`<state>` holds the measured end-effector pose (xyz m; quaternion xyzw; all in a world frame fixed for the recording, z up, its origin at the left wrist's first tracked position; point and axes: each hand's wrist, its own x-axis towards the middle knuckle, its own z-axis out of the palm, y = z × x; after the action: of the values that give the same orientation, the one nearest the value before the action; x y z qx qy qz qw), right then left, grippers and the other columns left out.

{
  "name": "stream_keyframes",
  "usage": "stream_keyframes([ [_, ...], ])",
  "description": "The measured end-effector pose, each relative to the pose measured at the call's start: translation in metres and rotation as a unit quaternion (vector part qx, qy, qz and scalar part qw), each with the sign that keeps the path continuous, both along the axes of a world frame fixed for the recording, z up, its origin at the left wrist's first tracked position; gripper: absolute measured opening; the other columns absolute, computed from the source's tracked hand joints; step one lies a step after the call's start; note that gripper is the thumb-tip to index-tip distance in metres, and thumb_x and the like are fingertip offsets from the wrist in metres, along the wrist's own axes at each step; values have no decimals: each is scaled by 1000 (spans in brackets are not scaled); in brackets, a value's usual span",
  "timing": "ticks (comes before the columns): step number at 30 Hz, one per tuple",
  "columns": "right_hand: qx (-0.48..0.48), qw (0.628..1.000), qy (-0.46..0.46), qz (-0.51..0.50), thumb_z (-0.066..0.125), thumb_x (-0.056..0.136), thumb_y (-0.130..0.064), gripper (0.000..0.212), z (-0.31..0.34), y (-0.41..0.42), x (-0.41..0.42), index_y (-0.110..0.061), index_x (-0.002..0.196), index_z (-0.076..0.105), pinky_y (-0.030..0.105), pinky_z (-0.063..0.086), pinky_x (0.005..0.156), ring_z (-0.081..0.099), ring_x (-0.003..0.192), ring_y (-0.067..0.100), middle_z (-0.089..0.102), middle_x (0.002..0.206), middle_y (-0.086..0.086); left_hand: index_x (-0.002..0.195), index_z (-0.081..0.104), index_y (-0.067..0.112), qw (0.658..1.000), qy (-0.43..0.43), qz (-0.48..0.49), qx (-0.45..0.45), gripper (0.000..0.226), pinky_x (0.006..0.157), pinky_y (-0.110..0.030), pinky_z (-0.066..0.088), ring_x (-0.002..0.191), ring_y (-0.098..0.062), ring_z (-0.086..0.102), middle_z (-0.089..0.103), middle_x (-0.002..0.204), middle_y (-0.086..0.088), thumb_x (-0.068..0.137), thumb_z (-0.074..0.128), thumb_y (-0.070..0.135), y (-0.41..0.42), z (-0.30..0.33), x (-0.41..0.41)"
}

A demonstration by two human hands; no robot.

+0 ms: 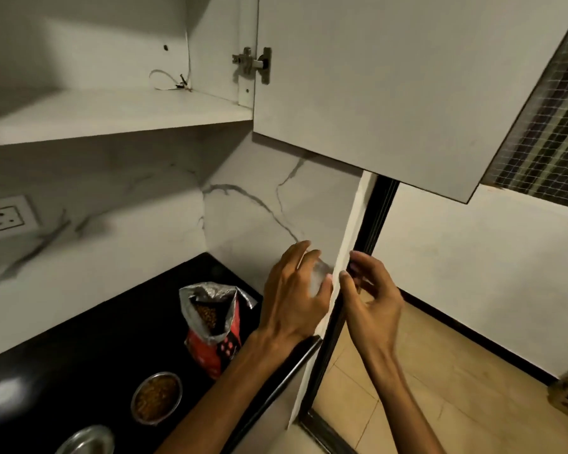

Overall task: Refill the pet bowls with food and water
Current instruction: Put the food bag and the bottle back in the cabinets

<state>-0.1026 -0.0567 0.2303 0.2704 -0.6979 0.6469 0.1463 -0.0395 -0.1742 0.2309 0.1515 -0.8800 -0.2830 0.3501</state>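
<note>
Your left hand [295, 296] was raised above the far corner of the black bench [95, 348], its fingers [304, 257] curled round something pale and blurred (a small clear object, perhaps, though I cannot tell what it was). Your right hand [371, 296] hovered just beside it, on the other side of the white wall edge [341, 273], with its fingers half curled and the thumb near the fingertips; whether they pinched anything I cannot tell.

On the bench below your left forearm stood the red pet food bag [215, 326], upright, its silver-lined top open and brown kibble showing inside. Near it, toward you, sat a steel bowl [156, 399] filled with kibble. A second steel bowl [86, 440] lay at the bottom edge of the view, only partly visible, so its contents could not be made out.

Above, a white cabinet door [391, 86] hung open on its hinge [253, 63], and the shelf [112, 116] inside held a loose bit of wire [171, 81]. A wall socket [5, 216] was set in the marbled backsplash at left.
</note>
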Motion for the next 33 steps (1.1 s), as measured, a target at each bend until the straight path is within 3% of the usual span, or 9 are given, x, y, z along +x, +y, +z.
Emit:
stream_keyframes([
  [4, 38, 995, -60, 71, 72, 95, -12, 34, -39, -22, 8, -24, 127, 69, 35, 61, 90, 68, 113, 6, 72, 122, -11, 145, 54, 17, 998, -35, 37, 48, 53, 118, -31, 39, 145, -13, 41, 46, 158, -1, 99, 56, 43, -14, -23, 30],
  [7, 74, 987, -95, 107, 72, 94, -11, 31, -70, -37, 12, -24, 123, 71, 41, 63, 89, 70, 109, 4, 73, 119, -13, 134, 59, 18, 992, -41, 77, 90, 48, 107, -37, 51, 131, -13, 55, 59, 141, 0, 93, 58, 45, -26, -45, 48],
  [11, 122, 972, -129, 153, 72, 94, -10, 30, -104, -52, 18, -20, 123, 71, 32, 61, 93, 71, 105, 2, 74, 116, -11, 108, 61, 23, 976, -31, 144, 162, 21, 82, -20, 50, 97, -4, 59, 63, 107, 10, 90, 71, 29, -38, -69, 71],
  [15, 151, 959, -145, 189, 73, 94, -12, 29, -137, -70, 16, -22, 121, 72, 31, 61, 92, 72, 104, 2, 76, 112, -10, 99, 58, 27, 949, -33, 193, 249, 19, 72, -30, 59, 87, -7, 66, 62, 101, 11, 88, 74, 29, -52, -102, 89],
  [18, 176, 945, -162, 223, 73, 94, -13, 28, -162, -83, 14, -24, 121, 72, 31, 59, 93, 72, 105, 2, 76, 112, -12, 90, 60, 27, 905, -13, 257, 338, 16, 71, -33, 57, 83, -11, 67, 67, 93, 5, 85, 76, 26, -64, -127, 99],
  [23, 210, 914, -211, 277, 73, 95, -11, 29, -194, -106, 4, -28, 119, 73, 30, 59, 96, 71, 105, 1, 76, 113, -10, 91, 66, 13, 780, 42, 335, 528, 6, 88, -54, 59, 87, -23, 70, 74, 92, -7, 91, 68, 19, -89, -171, 105],
  [26, 215, 897, -244, 301, 71, 96, -9, 30, -203, -119, -1, -31, 115, 72, 32, 59, 97, 72, 104, 3, 77, 110, -10, 98, 63, 12, 725, 69, 339, 596, 2, 91, -49, 58, 94, -24, 66, 71, 106, -14, 97, 62, 13, -100, -177, 106],
  [29, 204, 874, -302, 320, 71, 96, -7, 31, -218, -136, -16, -29, 117, 71, 41, 59, 100, 72, 107, 10, 76, 114, -5, 106, 62, 19, 692, 66, 323, 643, 9, 98, -48, 54, 110, -25, 63, 68, 115, -8, 99, 60, 13, -115, -187, 101],
  [33, 196, 854, -348, 333, 77, 91, -10, 43, -237, -155, -39, -27, 129, 69, 50, 56, 103, 65, 121, 21, 69, 126, 4, 133, 60, 23, 676, 39, 298, 673, 35, 107, -52, 49, 118, -22, 59, 65, 126, -4, 98, 60, 17, -130, -200, 93],
])
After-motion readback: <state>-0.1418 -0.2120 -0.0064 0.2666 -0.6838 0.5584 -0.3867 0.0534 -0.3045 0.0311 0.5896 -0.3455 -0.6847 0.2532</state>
